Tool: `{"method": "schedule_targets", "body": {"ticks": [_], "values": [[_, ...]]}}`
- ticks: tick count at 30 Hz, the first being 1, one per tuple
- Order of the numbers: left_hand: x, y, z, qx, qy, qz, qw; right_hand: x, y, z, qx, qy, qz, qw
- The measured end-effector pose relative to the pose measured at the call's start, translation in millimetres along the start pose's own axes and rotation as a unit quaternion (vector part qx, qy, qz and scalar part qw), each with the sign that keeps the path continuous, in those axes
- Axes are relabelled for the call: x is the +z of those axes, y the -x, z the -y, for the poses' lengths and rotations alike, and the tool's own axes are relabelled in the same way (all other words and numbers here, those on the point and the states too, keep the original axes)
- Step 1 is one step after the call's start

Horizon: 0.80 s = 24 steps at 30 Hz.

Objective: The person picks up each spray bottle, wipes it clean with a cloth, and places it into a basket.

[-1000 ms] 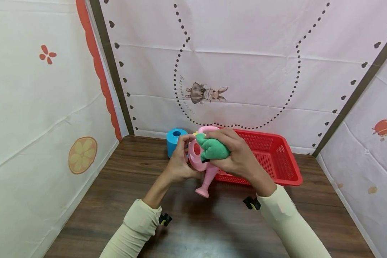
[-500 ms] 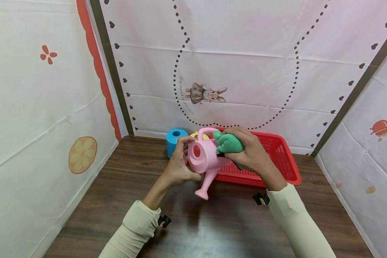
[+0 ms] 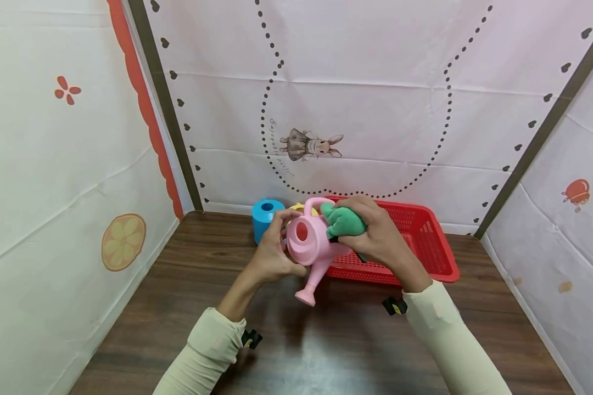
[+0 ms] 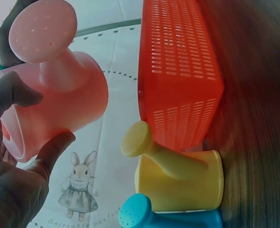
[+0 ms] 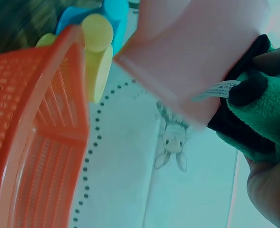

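Note:
A pink watering can (image 3: 321, 236) is tilted in the air in the head view, its opening toward the left and its sprinkler spout pointing down. My left hand (image 3: 273, 253) grips it around the open end; the left wrist view shows thumb and fingers (image 4: 54, 149) on its wall. In my right hand (image 3: 380, 236) is a bunched green cloth (image 3: 345, 221), held against the can's side near the handle. The right wrist view shows the cloth's black part and a white label (image 5: 220, 89) lying against the pink wall.
Behind the hands a red perforated basket (image 3: 442, 258) stands on the wooden table (image 3: 188, 307). To its left are a yellow watering can (image 4: 185, 183) and a blue watering can (image 3: 263, 222). Printed fabric walls (image 3: 375, 120) enclose the table at the back and sides.
My right hand has moved the cloth rightward from over the can's open end along its side, then slightly back left. The left hand keeps its grip on the can, nearly still.

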<state>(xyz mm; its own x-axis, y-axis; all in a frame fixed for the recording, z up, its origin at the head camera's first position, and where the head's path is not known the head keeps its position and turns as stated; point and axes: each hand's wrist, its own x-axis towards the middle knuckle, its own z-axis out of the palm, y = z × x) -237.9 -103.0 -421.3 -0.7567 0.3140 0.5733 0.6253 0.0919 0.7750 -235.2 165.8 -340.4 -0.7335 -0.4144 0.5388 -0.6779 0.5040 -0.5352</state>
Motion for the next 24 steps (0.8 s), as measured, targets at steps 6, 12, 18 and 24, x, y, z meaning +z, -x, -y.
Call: {"method": "schedule_targets", "body": {"ticks": [6,12,18,24], "values": [[2.4,-0.9,3.6,-0.002,-0.007,0.007,0.9999,9.1,-2.7,12.9,-0.046,-0.008,0.003,0.9989],[4.6,-1.7,4.8,0.002,0.015,0.008,0.9998,15.9,-3.2,25.5,-0.099,-0.010,-0.011,0.9950],[7.2,-2.1,6.8,0.012,0.057,-0.002,0.9983,20.6,-0.6,31.6,-0.126,0.000,-0.031,0.9916],[7.6,-0.4,6.4,0.006,0.105,-0.022,0.9942,20.3,3.8,28.3,-0.117,0.012,-0.042,0.9922]]}}
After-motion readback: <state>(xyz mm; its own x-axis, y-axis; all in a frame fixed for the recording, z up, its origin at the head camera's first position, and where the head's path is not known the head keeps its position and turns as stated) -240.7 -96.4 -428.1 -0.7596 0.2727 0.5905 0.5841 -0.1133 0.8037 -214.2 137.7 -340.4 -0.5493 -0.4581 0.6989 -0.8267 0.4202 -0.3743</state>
